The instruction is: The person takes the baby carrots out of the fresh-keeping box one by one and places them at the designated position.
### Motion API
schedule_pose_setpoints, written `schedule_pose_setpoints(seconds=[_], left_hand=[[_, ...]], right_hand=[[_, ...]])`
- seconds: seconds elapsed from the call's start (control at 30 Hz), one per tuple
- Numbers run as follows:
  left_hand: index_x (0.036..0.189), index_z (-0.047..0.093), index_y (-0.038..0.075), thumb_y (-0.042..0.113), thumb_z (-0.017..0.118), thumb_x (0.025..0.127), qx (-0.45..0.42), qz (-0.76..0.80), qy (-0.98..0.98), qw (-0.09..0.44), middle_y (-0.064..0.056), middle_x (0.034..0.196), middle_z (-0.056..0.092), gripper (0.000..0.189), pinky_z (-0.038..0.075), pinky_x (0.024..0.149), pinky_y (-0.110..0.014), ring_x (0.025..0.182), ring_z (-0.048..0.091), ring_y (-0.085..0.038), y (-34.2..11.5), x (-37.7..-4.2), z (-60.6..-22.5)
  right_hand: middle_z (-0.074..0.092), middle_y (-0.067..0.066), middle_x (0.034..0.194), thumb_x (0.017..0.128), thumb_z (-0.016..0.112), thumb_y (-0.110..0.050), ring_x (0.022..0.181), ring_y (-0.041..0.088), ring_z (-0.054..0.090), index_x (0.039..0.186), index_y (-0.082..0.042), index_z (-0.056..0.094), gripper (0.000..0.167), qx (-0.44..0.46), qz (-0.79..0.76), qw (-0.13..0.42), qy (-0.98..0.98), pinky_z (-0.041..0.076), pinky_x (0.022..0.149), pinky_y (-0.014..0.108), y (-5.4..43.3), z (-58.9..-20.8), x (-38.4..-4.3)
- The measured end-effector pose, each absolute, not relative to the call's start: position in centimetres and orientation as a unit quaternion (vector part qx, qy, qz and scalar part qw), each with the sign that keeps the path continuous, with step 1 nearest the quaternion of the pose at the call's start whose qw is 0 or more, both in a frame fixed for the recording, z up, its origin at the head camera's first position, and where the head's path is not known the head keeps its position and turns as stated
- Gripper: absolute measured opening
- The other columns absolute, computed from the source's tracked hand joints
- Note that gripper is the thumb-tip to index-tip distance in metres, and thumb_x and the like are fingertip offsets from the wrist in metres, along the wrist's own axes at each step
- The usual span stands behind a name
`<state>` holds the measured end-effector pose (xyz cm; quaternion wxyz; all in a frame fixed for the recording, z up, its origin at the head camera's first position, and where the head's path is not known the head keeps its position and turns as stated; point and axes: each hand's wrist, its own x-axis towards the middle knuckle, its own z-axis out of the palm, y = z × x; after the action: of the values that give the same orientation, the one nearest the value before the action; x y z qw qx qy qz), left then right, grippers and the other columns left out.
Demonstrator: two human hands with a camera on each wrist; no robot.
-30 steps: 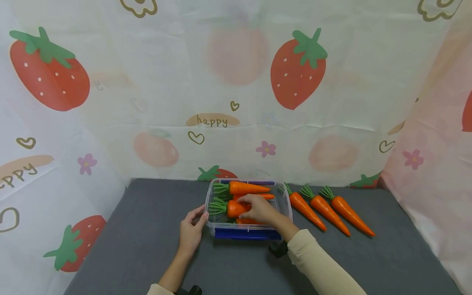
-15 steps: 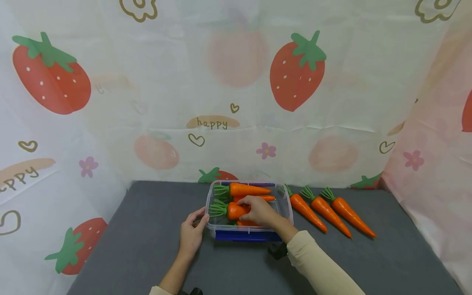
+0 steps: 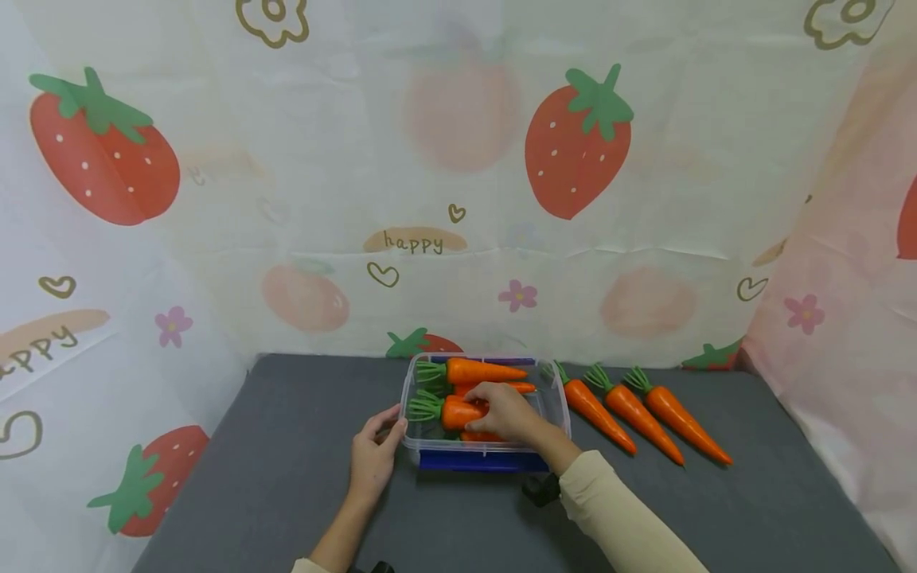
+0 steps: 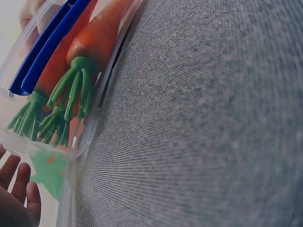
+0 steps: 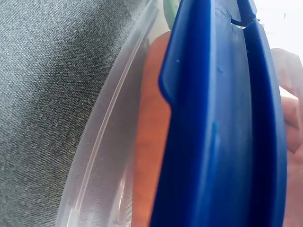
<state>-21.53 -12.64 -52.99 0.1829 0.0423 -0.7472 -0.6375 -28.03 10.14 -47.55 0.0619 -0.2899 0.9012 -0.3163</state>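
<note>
A clear plastic box [image 3: 562,398] with blue latches sits on the grey table in the head view. Inside, my right hand [image 3: 510,415] pinches an orange carrot [image 3: 457,413] with a green top. Beneath and behind it lie several more, among them a carrot [image 3: 480,369] along the back wall. My left hand [image 3: 371,460] touches the box's left side, thumb tip at the rim. Its fingers [image 4: 21,184] appear loosely extended beside the box's end wall in the left wrist view. A blue latch [image 5: 194,123] covers much of the right wrist view and partly hides my right hand.
To the right of the box, three carrots lie slanted side by side: a near carrot [image 3: 598,416], a middle carrot [image 3: 645,422] and an outer carrot [image 3: 686,424]. A strawberry-print cloth [image 3: 458,159] hangs behind the table [image 3: 286,461] and along both sides.
The view has tilted slightly upward, so everything sits a little lower in it. Both hands, the box and the carrots otherwise hold their places.
</note>
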Motion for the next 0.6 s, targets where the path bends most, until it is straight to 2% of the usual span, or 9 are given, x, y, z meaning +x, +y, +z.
schedule_pose_setpoints(seconds=[0.13,0.37,0.6], left_hand=[[0.117,0.068,-0.003,0.01,0.067,0.091,0.038,-0.636,-0.746,0.194,-0.023,0.107,0.066,0.029,0.05,0.071,-0.012,0.082,0.059,0.009,-12.61,-21.6,-53.16],[0.12,0.066,-0.005,0.006,0.066,0.091,0.049,-0.639,-0.746,0.18,-0.023,0.108,0.066,0.031,0.049,0.071,-0.011,0.081,0.058,0.009,-12.62,-21.82,-53.32],[0.121,0.066,-0.001,0.012,0.066,0.092,0.05,-0.639,-0.749,0.171,-0.021,0.11,0.066,0.031,0.05,0.074,-0.012,0.082,0.059,0.01,-12.69,-21.66,-53.12]], right_hand=[[0.069,0.009,0.112,0.082,0.078,-0.014,0.096,0.02,0.061,0.117,-0.003,0.067,0.038,-0.29,-0.316,0.067,0.901,0.053,0.088,0.04,10.17,-47.5,-28.06],[0.069,0.008,0.114,0.083,0.077,-0.014,0.095,0.019,0.062,0.119,-0.004,0.067,0.038,-0.308,-0.285,0.071,0.905,0.053,0.088,0.039,9.92,-47.27,-28.26],[0.07,0.007,0.113,0.083,0.078,-0.018,0.091,0.018,0.062,0.119,-0.004,0.067,0.04,-0.333,-0.242,0.058,0.909,0.053,0.084,0.036,9.28,-47.37,-28.37]])
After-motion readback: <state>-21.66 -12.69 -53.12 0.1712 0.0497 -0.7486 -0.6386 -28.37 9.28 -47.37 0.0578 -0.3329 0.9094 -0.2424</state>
